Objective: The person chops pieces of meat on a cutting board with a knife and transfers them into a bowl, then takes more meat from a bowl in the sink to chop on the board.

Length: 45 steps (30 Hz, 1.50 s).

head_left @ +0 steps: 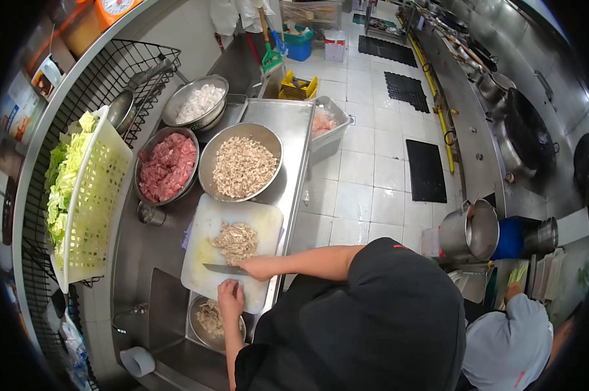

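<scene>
My right hand grips a knife, its blade lying low over the white cutting board. My left hand is at the board's near edge, fingers bunched together below the blade; whatever they pinch is too small to make out. Just beyond the knife sits a pile of cut pale meat. A metal bowl with more pale meat pieces stands beside my left wrist, partly under the board. Past the board's far end, a large steel bowl holds finely chopped pale meat.
Bowls of red meat and whitish pieces stand behind. A white basket of chopped cabbage rests on the wire rack. The sink lies ahead. A co-worker in grey is behind, near a large pot.
</scene>
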### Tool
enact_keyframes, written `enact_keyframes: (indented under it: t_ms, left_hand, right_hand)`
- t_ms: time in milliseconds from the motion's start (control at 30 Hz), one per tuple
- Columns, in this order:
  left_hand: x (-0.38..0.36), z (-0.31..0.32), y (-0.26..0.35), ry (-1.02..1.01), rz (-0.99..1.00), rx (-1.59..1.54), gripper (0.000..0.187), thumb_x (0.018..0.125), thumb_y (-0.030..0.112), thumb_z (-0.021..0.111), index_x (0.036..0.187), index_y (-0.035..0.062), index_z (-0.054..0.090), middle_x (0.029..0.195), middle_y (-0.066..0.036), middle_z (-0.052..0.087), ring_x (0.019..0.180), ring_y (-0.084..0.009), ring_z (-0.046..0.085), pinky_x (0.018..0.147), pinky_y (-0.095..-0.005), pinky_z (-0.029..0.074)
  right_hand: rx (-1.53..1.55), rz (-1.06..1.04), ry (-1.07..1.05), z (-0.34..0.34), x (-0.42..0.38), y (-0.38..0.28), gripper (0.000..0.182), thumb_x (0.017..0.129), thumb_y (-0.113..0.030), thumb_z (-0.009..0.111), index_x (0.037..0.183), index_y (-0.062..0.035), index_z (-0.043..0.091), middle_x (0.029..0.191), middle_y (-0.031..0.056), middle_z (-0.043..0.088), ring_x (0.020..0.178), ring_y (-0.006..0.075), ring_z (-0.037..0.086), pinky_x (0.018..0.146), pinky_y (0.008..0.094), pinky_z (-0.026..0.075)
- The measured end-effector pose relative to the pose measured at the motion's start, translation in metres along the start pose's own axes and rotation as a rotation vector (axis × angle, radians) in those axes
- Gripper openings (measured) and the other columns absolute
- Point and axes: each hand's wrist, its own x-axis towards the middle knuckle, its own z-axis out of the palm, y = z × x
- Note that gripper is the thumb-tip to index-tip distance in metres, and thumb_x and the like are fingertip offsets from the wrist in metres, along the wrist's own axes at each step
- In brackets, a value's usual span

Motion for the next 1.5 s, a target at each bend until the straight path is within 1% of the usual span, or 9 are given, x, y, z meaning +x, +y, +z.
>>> enact_keyframes:
  t_ms: [333, 533, 667, 900, 933, 1000, 1167, 1333, 1500]
  left_hand:
    - [0.03, 0.032, 0.024, 0.114, -0.306, -0.072, 0.012, 0.088, 0.007, 0.07, 0.095, -0.0027, 0.068, 0.099, -0.022, 0.067, 0.093, -0.0424, 0.064, 0.085, -0.0485, 0.051]
    - [0.028, 0.027, 0.005, 0.037, -0.153, -0.067, 0.017, 0.087, 0.006, 0.068, 0.099, -0.0041, 0.073, 0.104, -0.023, 0.069, 0.097, -0.0423, 0.067, 0.088, -0.0459, 0.053]
    - [0.026, 0.026, -0.009, -0.033, -0.128, -0.039, 0.019, 0.085, 0.004, 0.069, 0.101, -0.0035, 0.075, 0.105, -0.023, 0.07, 0.096, -0.0425, 0.068, 0.09, -0.0453, 0.054]
    - [0.03, 0.007, -0.012, -0.189, -0.112, -0.066, 0.021, 0.083, -0.004, 0.066, 0.101, -0.0035, 0.075, 0.105, -0.022, 0.07, 0.095, -0.0412, 0.069, 0.087, -0.044, 0.055]
    - [0.032, 0.005, -0.011, -0.184, -0.111, -0.064, 0.021, 0.083, -0.004, 0.066, 0.101, -0.0035, 0.075, 0.105, -0.022, 0.07, 0.095, -0.0412, 0.069, 0.087, -0.044, 0.055]
    - [0.031, 0.003, -0.006, -0.163, -0.059, -0.046, 0.02, 0.082, -0.006, 0.065, 0.098, -0.0036, 0.075, 0.103, -0.022, 0.07, 0.094, -0.0414, 0.068, 0.086, -0.0443, 0.055]
    - [0.031, 0.001, -0.006, -0.133, -0.059, -0.111, 0.019, 0.082, -0.005, 0.066, 0.1, -0.0028, 0.073, 0.102, -0.021, 0.07, 0.095, -0.0418, 0.067, 0.088, -0.0451, 0.054]
    - [0.018, 0.01, -0.014, -0.06, -0.074, -0.03, 0.022, 0.082, -0.003, 0.068, 0.103, -0.0008, 0.073, 0.103, -0.02, 0.071, 0.102, -0.0401, 0.065, 0.092, -0.0449, 0.053]
    - [0.015, 0.011, -0.024, 0.011, 0.032, -0.008, 0.018, 0.082, -0.004, 0.068, 0.099, 0.0002, 0.072, 0.099, -0.017, 0.07, 0.098, -0.0402, 0.063, 0.09, -0.0466, 0.052]
  right_hand:
    - [-0.134, 0.063, 0.0, -0.023, 0.001, -0.031, 0.032, 0.085, 0.0, 0.06, 0.116, 0.0067, 0.059, 0.092, 0.0276, 0.072, 0.088, 0.0444, 0.072, 0.071, 0.053, 0.056]
    - [-0.218, 0.089, -0.142, -0.019, 0.001, -0.04, 0.042, 0.078, 0.003, 0.069, 0.118, 0.0101, 0.056, 0.092, 0.0284, 0.072, 0.09, 0.0433, 0.074, 0.069, 0.0519, 0.057]
    - [0.064, 0.053, 0.14, 0.02, 0.01, -0.017, 0.037, 0.083, -0.002, 0.068, 0.115, 0.008, 0.055, 0.095, 0.0287, 0.072, 0.091, 0.0447, 0.073, 0.069, 0.0519, 0.056]
    - [-0.059, 0.115, -0.041, -0.005, 0.006, -0.041, 0.035, 0.088, -0.009, 0.065, 0.117, 0.0071, 0.053, 0.092, 0.0281, 0.071, 0.09, 0.0468, 0.071, 0.074, 0.0535, 0.055]
    - [-0.063, 0.111, -0.04, 0.004, 0.01, -0.037, 0.035, 0.088, -0.009, 0.065, 0.117, 0.0071, 0.053, 0.092, 0.0281, 0.071, 0.09, 0.0468, 0.071, 0.074, 0.0535, 0.055]
    - [0.165, 0.094, 0.278, 0.032, 0.012, -0.02, 0.033, 0.083, -0.004, 0.068, 0.112, 0.0075, 0.057, 0.091, 0.0273, 0.071, 0.092, 0.0461, 0.072, 0.07, 0.0528, 0.055]
    - [0.033, 0.043, 0.112, 0.016, 0.052, -0.014, 0.034, 0.083, -0.002, 0.067, 0.114, 0.0076, 0.057, 0.096, 0.0283, 0.072, 0.092, 0.0459, 0.071, 0.071, 0.053, 0.055]
    - [-0.084, 0.056, -0.14, -0.02, 0.008, -0.048, 0.038, 0.083, -0.001, 0.066, 0.117, 0.0084, 0.054, 0.101, 0.0291, 0.071, 0.092, 0.0452, 0.072, 0.072, 0.0529, 0.055]
    - [-0.047, -0.006, 0.057, 0.021, 0.03, -0.015, 0.032, 0.088, -0.004, 0.058, 0.118, 0.0087, 0.055, 0.091, 0.0302, 0.071, 0.082, 0.0444, 0.072, 0.067, 0.0535, 0.054]
